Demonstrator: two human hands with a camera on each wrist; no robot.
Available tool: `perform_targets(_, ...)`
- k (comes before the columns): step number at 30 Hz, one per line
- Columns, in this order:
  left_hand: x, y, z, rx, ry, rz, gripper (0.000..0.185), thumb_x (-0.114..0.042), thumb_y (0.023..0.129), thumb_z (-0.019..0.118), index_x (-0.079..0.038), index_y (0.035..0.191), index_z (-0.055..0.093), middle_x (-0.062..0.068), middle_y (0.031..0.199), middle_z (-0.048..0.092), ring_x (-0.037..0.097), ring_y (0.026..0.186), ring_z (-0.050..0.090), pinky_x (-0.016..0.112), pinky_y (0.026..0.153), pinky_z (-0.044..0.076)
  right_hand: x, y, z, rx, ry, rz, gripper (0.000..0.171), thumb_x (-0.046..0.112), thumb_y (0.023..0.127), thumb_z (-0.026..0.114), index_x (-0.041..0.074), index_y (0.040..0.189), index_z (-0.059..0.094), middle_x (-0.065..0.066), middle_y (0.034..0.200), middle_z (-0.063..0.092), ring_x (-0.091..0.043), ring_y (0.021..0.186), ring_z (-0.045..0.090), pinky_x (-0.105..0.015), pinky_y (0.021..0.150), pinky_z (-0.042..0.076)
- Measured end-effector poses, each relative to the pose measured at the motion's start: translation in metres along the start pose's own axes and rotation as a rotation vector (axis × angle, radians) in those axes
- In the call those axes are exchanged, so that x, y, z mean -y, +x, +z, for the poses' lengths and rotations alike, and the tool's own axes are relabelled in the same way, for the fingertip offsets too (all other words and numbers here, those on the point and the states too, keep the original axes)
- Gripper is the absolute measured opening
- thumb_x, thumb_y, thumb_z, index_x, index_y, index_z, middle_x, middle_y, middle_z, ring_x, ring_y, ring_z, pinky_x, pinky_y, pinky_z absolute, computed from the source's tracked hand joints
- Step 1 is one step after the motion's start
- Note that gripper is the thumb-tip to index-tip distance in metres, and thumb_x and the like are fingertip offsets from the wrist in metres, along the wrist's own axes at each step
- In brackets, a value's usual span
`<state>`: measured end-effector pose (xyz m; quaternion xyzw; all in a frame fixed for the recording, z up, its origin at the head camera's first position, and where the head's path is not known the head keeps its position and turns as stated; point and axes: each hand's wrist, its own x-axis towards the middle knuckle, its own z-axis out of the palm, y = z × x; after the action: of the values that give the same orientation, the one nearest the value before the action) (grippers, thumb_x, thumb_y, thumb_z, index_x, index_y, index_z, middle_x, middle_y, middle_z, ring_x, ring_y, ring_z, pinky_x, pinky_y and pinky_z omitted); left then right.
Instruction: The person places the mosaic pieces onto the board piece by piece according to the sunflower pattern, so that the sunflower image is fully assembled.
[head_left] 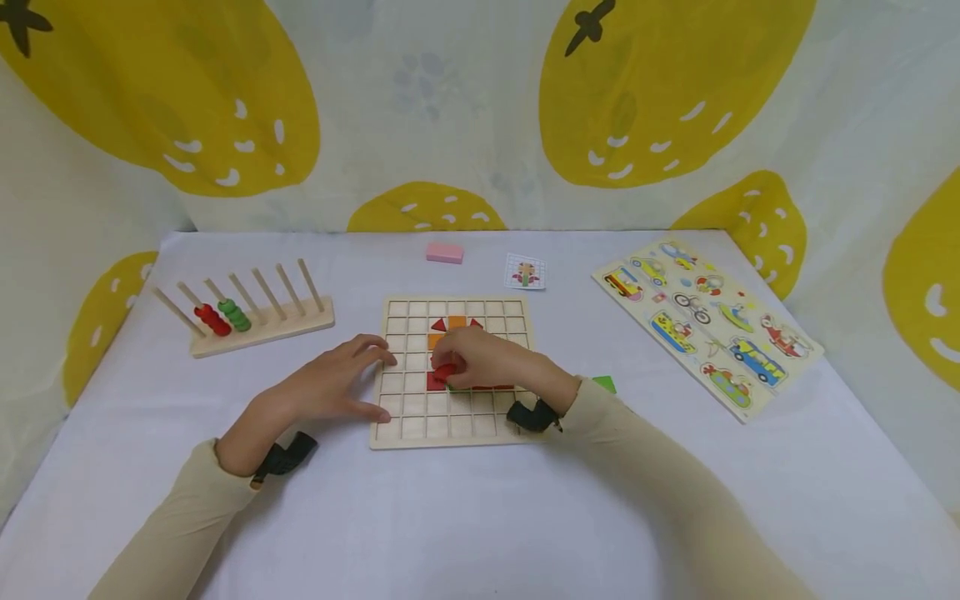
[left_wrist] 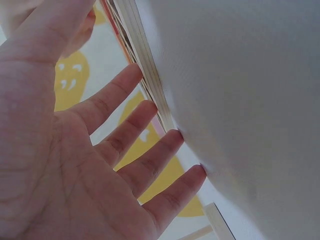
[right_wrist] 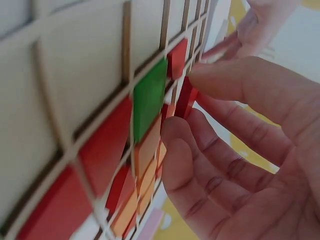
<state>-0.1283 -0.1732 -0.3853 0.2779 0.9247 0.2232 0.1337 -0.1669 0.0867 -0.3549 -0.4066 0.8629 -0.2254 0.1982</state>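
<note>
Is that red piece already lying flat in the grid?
Not yet. The red piece stands tilted on edge, pinched by the right hand above the grid board.

My left hand lies flat, palm down, fingers straight and spread. My right hand reaches across in front of me, fingers curled, fingertips and thumb pinched together. Both forearms are sleeved, angled inward.

Vehicle puzzle board: pictures only, no legible words.
Small card: printed figure, no readable text.
</note>
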Motion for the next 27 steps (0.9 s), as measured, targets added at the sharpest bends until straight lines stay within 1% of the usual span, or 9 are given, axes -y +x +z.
perform_targets(3,0.002,-0.001,-0.001,-0.015,-0.004,0.028,0.069,-0.049,0.075,0.081,-0.015,0.128,0.053,0.011,0.143,0.041,0.039,0.128,0.045,0.060,0.103,0.037,0.005,0.009,0.004,0.008,-0.014,-0.017,0.017,0.006,0.087,0.069,0.004,0.104,0.069,-0.004,0.091,0.063,-0.016,0.083,0.052,-0.022,0.077,0.043)
perform_targets(6,0.002,-0.002,-0.001,-0.024,-0.009,0.047,0.069,-0.050,0.075,0.080,-0.014,0.127,0.054,0.011,0.141,0.042,0.039,0.126,0.047,0.060,0.101,0.038,0.009,0.017,0.009,0.011,-0.026,-0.015,0.017,0.009,0.087,0.070,0.007,0.104,0.069,-0.001,0.089,0.062,-0.015,0.082,0.052,-0.021,0.074,0.042)
perform_targets(9,0.001,-0.002,-0.001,-0.029,-0.012,0.059,0.069,-0.052,0.075,0.079,-0.013,0.127,0.054,0.012,0.140,0.043,0.040,0.124,0.048,0.060,0.100,0.039,0.013,0.023,0.011,0.019,-0.013,-0.019,0.017,0.009,0.088,0.071,0.007,0.105,0.069,-0.003,0.092,0.062,-0.016,0.083,0.053,-0.021,0.072,0.043)
perform_targets(13,0.002,-0.002,0.000,-0.035,-0.007,0.064,0.069,-0.052,0.076,0.079,-0.013,0.127,0.055,0.012,0.140,0.043,0.039,0.124,0.048,0.059,0.100,0.040,0.015,0.029,0.013,0.044,0.028,-0.037,0.016,0.006,0.088,0.070,0.005,0.103,0.069,-0.004,0.094,0.063,-0.016,0.079,0.053,-0.021,0.072,0.045)
perform_targets(17,0.002,-0.002,-0.001,-0.037,-0.002,0.072,0.069,-0.049,0.076,0.080,-0.011,0.128,0.055,0.012,0.140,0.043,0.039,0.125,0.048,0.059,0.100,0.039,0.016,0.031,0.013,0.063,0.023,-0.048,0.013,0.003,0.087,0.069,0.005,0.099,0.068,-0.003,0.093,0.062,-0.014,0.076,0.052,-0.019,0.070,0.045)
perform_targets(20,0.001,-0.002,-0.001,-0.034,0.000,0.072,0.069,-0.049,0.076,0.080,-0.011,0.128,0.055,0.013,0.140,0.042,0.039,0.125,0.048,0.060,0.100,0.038,0.017,0.031,0.013,0.075,0.004,-0.049,0.011,0.003,0.086,0.070,0.005,0.097,0.069,-0.004,0.093,0.061,-0.014,0.077,0.053,-0.019,0.070,0.044)
perform_targets(27,0.000,-0.003,-0.002,-0.023,-0.004,0.054,0.069,-0.049,0.076,0.080,-0.012,0.128,0.055,0.013,0.141,0.042,0.040,0.126,0.046,0.062,0.101,0.037,0.015,0.030,0.016,0.076,0.012,-0.038,0.010,0.004,0.087,0.070,0.007,0.096,0.070,-0.004,0.094,0.061,-0.016,0.080,0.054,-0.020,0.071,0.043)
